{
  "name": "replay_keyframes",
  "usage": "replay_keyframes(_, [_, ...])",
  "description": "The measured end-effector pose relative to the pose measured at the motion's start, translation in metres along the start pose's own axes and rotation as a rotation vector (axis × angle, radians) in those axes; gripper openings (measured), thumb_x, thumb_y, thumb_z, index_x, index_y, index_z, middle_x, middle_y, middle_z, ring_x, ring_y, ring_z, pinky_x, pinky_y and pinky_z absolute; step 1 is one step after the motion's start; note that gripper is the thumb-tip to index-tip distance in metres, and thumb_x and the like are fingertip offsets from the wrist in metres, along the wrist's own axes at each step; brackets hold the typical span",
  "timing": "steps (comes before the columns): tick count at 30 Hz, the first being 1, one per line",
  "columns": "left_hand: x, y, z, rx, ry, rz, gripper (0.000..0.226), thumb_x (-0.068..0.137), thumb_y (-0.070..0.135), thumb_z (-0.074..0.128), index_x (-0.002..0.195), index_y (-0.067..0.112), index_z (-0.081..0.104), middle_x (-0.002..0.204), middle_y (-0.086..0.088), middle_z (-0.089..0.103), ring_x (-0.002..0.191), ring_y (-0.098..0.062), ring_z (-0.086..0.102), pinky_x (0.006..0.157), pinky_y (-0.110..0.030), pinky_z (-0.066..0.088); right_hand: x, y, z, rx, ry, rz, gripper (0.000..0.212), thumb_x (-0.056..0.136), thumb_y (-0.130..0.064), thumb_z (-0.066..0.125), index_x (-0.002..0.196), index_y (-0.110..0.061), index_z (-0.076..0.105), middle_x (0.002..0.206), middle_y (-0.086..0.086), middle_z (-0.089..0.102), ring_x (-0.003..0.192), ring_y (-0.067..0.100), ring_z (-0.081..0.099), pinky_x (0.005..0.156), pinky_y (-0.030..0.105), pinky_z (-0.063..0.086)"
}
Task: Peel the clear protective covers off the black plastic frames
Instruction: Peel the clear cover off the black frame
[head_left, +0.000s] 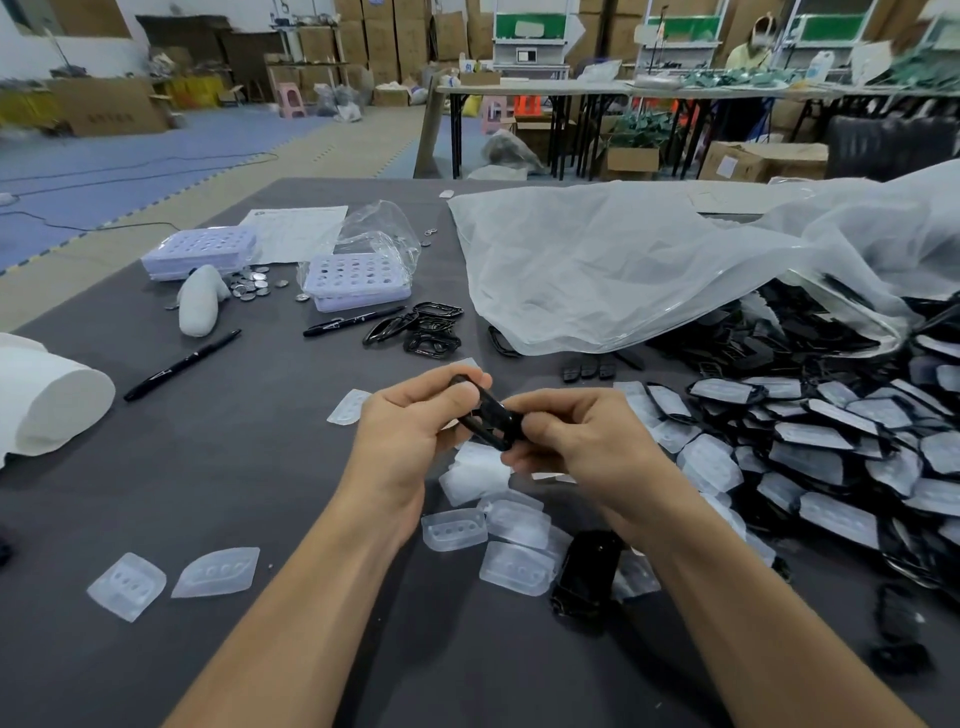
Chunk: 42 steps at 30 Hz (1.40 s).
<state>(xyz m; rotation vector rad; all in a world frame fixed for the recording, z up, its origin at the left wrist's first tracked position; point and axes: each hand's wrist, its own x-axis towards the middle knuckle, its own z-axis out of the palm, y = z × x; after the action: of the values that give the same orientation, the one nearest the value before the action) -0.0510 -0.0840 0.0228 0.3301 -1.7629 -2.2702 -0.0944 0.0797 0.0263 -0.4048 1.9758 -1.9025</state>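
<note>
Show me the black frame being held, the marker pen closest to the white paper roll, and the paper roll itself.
black frame (491, 417): head view, its exposed middle section.
marker pen (182, 365): head view, middle of the barrel.
paper roll (57, 395): head view, its curved outer side.

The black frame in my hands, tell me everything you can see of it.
The black frame is a small, elongated piece of glossy dark plastic. It is held tilted above the grey table, its far end up left, its near end down right. The left hand grips the upper end; the right hand pinches the lower end. The hands hide much of it, so whether a clear cover is still on it cannot be told.
</note>
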Motion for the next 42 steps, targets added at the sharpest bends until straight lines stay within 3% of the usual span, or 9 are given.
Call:
replay_keyframes(6, [-0.001,-0.003,0.007,-0.122,0.073,-0.052,0.018,0.095,0.006,0.068,0.087,0.015,0.082,0.100,-0.012,0.079,0.079,-0.018,0.074,0.069,-0.022,0.060,0.001,0.002,0.002,0.189,-0.128,0.103,0.033,0.101,0.004,0.053,0.116,-0.014,0.076,0.114,0.008,0.077,0.101,0.016,0.073,0.099,0.039,0.058])
replay_keyframes(12, [0.001,-0.002,0.008,-0.208,0.028,-0.103,0.021,0.093,0.016,0.068,0.081,0.025,0.083,0.086,-0.003,0.079,0.064,-0.011,0.069,0.057,-0.018,0.054,-0.001,-0.001,0.001,0.629,-0.240,0.185,0.038,0.105,0.001,0.038,0.120,0.001,0.073,0.125,0.023,0.071,0.116,0.038,0.070,0.095,0.050,0.059])
replay_keyframes(16, [0.003,-0.003,0.008,-0.377,-0.076,-0.138,0.019,0.078,0.017,0.068,0.095,0.012,0.074,0.101,-0.008,0.080,0.077,-0.014,0.076,0.067,-0.023,0.061,0.001,0.001,0.005,0.357,-0.024,0.100,0.034,0.108,-0.007,0.047,0.104,-0.011,0.080,0.107,0.017,0.078,0.099,0.032,0.077,0.090,0.043,0.061])
replay_keyframes(20, [0.003,-0.008,0.011,-0.364,-0.156,-0.150,0.017,0.080,0.017,0.067,0.090,0.012,0.079,0.113,-0.009,0.079,0.088,-0.017,0.077,0.078,-0.028,0.063,-0.002,0.007,0.018,0.249,0.248,-0.095,0.019,0.095,-0.001,0.068,0.087,-0.011,0.083,0.083,0.010,0.079,0.065,0.012,0.072,0.057,0.019,0.054])
replay_keyframes(28, [0.000,-0.011,0.012,-0.201,0.001,-0.099,0.011,0.088,0.015,0.074,0.092,0.019,0.083,0.102,-0.010,0.080,0.089,-0.014,0.076,0.073,-0.020,0.059,-0.001,0.005,0.019,0.566,0.182,0.109,0.036,0.099,-0.006,0.060,0.072,-0.017,0.082,0.086,0.007,0.079,0.074,0.013,0.074,0.066,0.021,0.060])
replay_keyframes(31, [-0.001,-0.010,0.012,-0.106,0.070,-0.068,0.018,0.093,0.016,0.073,0.088,0.027,0.085,0.094,0.000,0.081,0.082,-0.006,0.073,0.065,-0.015,0.055,-0.002,0.003,0.017,0.615,0.163,0.111,0.031,0.099,-0.009,0.061,0.076,-0.014,0.082,0.092,0.011,0.079,0.080,0.017,0.077,0.072,0.024,0.063])
replay_keyframes(35, [-0.001,-0.009,0.014,-0.117,0.154,-0.038,0.012,0.092,0.010,0.073,0.093,0.018,0.082,0.088,-0.001,0.080,0.075,-0.007,0.072,0.061,-0.016,0.054,-0.006,0.001,0.018,0.582,0.115,0.057,0.006,0.079,-0.013,0.079,0.079,-0.017,0.083,0.090,0.007,0.079,0.083,0.015,0.075,0.088,0.029,0.060])
replay_keyframes(39, [0.000,-0.010,0.014,-0.079,0.161,-0.016,0.006,0.091,0.014,0.076,0.090,0.015,0.082,0.084,-0.005,0.080,0.072,-0.011,0.074,0.059,-0.017,0.054,-0.007,0.002,0.021,0.405,0.242,-0.064,0.028,0.084,0.014,0.070,0.086,-0.013,0.080,0.075,0.007,0.077,0.063,0.013,0.070,0.063,0.020,0.056])
replay_keyframes(42, [-0.002,-0.013,0.013,0.093,0.180,-0.007,0.017,0.090,0.031,0.078,0.084,0.017,0.083,0.080,-0.008,0.080,0.067,-0.015,0.073,0.053,-0.020,0.051,-0.008,0.002,0.019,0.260,0.328,-0.217,0.029,0.084,0.013,0.070,0.089,-0.013,0.080,0.083,0.010,0.080,0.075,0.019,0.077,0.068,0.020,0.057])
